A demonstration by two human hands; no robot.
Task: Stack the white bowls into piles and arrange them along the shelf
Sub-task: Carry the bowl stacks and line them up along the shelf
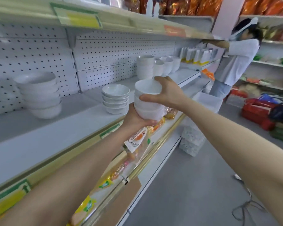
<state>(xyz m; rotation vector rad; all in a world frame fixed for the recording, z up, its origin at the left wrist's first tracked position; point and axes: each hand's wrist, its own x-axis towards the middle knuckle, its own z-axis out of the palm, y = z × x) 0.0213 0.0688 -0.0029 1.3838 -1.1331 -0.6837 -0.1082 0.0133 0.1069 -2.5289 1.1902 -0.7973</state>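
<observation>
Shelf (72,128) first: the white deck runs from 7 o'clock to 1 o'clock in our view, with pegboard behind it. Three piles stand on it:
- wide-bowl pile (41,97) at 9 o'clock
- shallow-bowl pile (115,99) near centre
- tall pile (145,67) at 12 o'clock, by the back wall

Far bowls (167,65) sit just beside the tall pile, on its 3 o'clock side. They look loose or in short stacks, too blurred for us to count.

Held stack (148,101) of deep white bowls is off the shelf, in the air over the front edge, at 3 o'clock of the shallow-bowl pile.

We have both hands on it. Left hand (134,118) cups the base from 7 o'clock, fingers (149,122) curled under the bottom bowl. Right hand (167,93) clamps the top from 3 o'clock, thumb across the near wall and fingers hooked over the far rim.

Our read is that we're past halfway.
- Done: three piles placed, a fourth built in hand.
- Left: set this stack down in the row, then pile up the far bowls and even out the spacing along the deck.
</observation>
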